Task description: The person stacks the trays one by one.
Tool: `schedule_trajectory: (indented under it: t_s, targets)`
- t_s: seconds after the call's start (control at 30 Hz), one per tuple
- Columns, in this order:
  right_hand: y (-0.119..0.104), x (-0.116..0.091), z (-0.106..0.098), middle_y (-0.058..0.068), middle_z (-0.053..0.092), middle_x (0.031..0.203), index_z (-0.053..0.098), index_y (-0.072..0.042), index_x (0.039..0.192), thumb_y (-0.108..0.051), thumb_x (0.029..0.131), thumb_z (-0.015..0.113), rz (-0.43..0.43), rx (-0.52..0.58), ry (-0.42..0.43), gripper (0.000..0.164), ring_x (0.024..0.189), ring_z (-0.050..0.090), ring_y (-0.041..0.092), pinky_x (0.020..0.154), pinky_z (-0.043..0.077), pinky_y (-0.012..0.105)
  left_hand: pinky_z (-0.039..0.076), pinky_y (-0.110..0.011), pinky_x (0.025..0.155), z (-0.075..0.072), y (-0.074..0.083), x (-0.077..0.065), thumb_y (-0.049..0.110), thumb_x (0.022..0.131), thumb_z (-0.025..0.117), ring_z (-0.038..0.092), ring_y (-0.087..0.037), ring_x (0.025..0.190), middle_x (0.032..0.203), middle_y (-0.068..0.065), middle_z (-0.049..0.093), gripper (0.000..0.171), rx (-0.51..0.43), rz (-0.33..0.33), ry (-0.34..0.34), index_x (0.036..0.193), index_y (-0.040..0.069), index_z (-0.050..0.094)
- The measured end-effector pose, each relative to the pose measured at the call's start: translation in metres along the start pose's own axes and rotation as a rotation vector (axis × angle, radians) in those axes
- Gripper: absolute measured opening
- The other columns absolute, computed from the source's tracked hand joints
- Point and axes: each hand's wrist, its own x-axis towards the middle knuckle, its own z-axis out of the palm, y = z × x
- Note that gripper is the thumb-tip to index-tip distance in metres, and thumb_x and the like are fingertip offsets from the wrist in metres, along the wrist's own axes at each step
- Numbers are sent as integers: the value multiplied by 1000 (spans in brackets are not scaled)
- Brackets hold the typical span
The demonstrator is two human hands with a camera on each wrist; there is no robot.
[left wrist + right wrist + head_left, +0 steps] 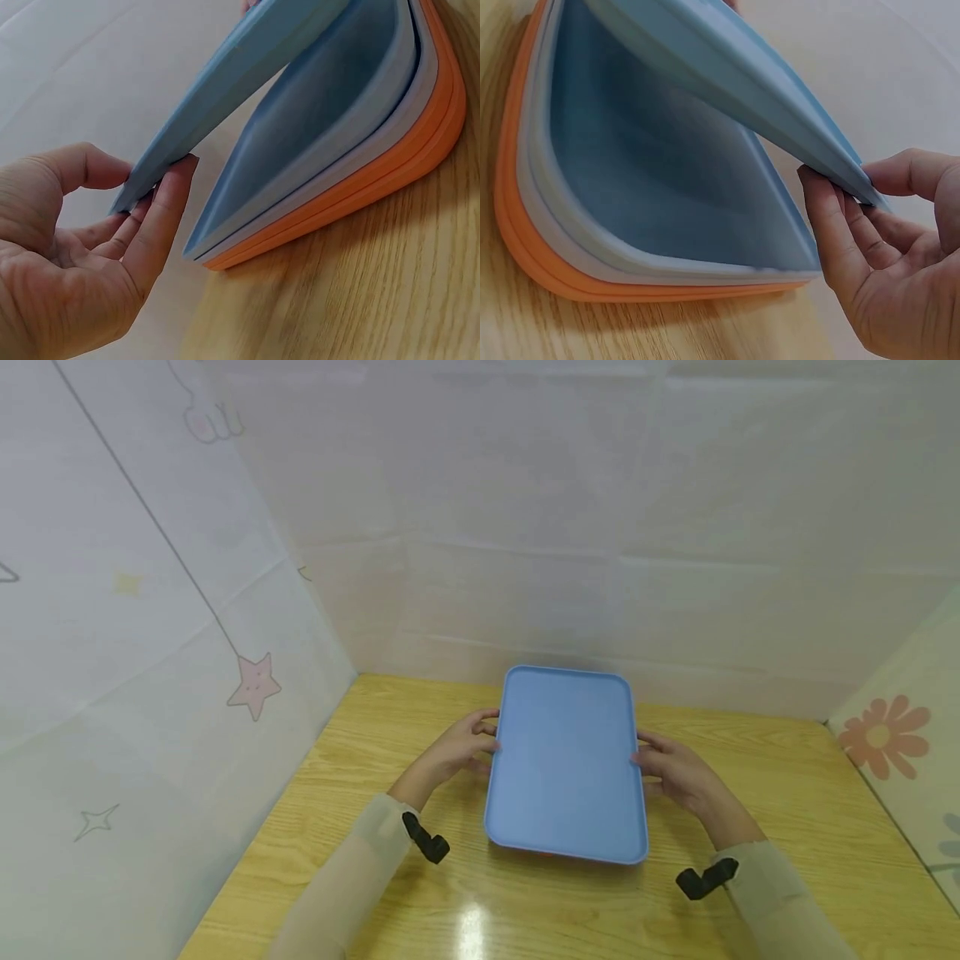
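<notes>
Both hands hold a blue rectangular tray (566, 764) by its long sides, its flat inside facing the head camera. At the tray's left edge my left hand (461, 747) pinches the rim, thumb on one face and fingers on the other. My right hand (675, 772) grips the opposite rim the same way. The held tray is tilted over a stack, seen in the wrist views. On top of that stack lies another blue tray (652, 180), above a pale tray (592, 274) and orange trays (592, 292). In the head view the held tray hides nearly all the stack.
The stack stands on a wood-grain table (300, 860). Behind the table hangs a pale creased sheet (562, 527). At the left is a sheet with a pink star (255, 685); at the right, one with a red flower (885, 737). Black wrist mounts (425, 837) sit at both sleeves.
</notes>
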Motion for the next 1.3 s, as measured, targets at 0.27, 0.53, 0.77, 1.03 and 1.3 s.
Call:
schedule_trajectory:
  t_s: [0.27,0.53,0.77,1.03,1.3]
  targets:
    - [2,10,-3,4,63,119,17,-6,162,-12,100,62,42,-2,28,77,100,67,17,93,57,46,61,-44,77,1,-4,12,2,89,66,62,-30,108,135,-18,54,73,8,-46,13,155,15,38]
    - [7,18,-7,6,65,117,19,-6,162,-11,99,62,61,-44,56,76,99,66,18,92,57,46,61,-45,79,2,-10,23,2,90,65,62,-30,108,137,-21,52,74,24,-63,-9,157,12,33]
    - [10,22,-10,15,61,128,24,-5,161,-12,98,63,82,-114,90,74,100,66,20,89,58,43,61,-42,76,4,-13,31,0,91,65,63,-27,103,131,-18,52,73,38,-76,-12,157,12,35]
    - [12,24,-10,24,54,139,26,-4,160,-11,97,63,113,-155,105,73,100,67,20,88,58,43,62,-40,73,7,-13,34,0,90,66,65,-24,95,115,-13,56,73,84,-85,-3,156,11,37]
    - [13,29,-13,16,65,123,29,-3,159,-10,95,65,145,-186,122,74,95,67,20,85,59,40,63,-40,72,8,-11,37,1,90,67,66,-26,95,118,-16,58,73,124,-105,-1,156,10,37]
